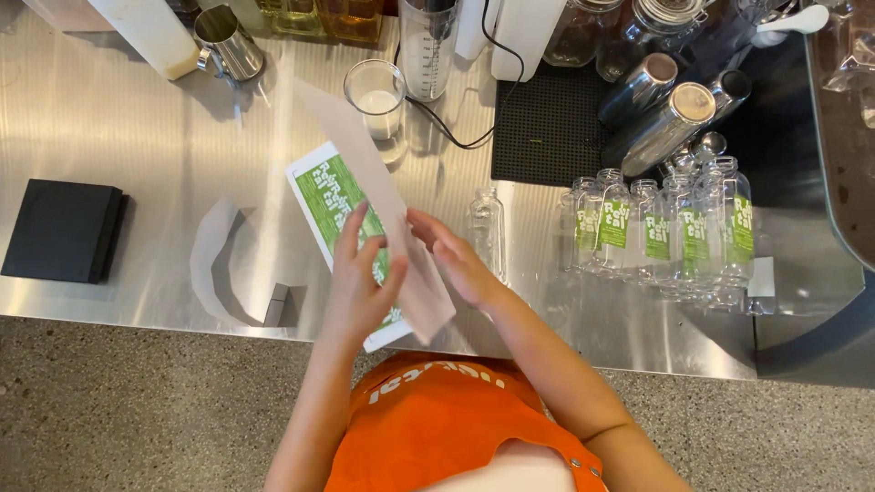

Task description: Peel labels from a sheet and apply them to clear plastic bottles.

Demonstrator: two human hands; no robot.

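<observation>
Hands [360, 287] [456, 260] peel a white backing strip [383, 196], seemingly, off the green-and-white label sheet [328, 196].

The shiny metal desk [137, 128] holds a flat black box [62, 230], a metal cup [228, 43], a glass of milk [376, 96], a black mat [545, 128], one bare bottle [488, 228], and a bunch of green-labelled bottles [665, 232].

A flat black box [61, 230] is lying at the left of the steel worktop [137, 137]. A curled strip of white backing paper [211, 264] is resting near the front edge. A cluster of clear bottles with green labels [665, 232] is standing at the right, with one bare clear bottle [488, 228] apart from them. A glass of white liquid [376, 96] is sitting by a black mat [547, 128], and a steel jug [228, 41] is standing at the back.
</observation>
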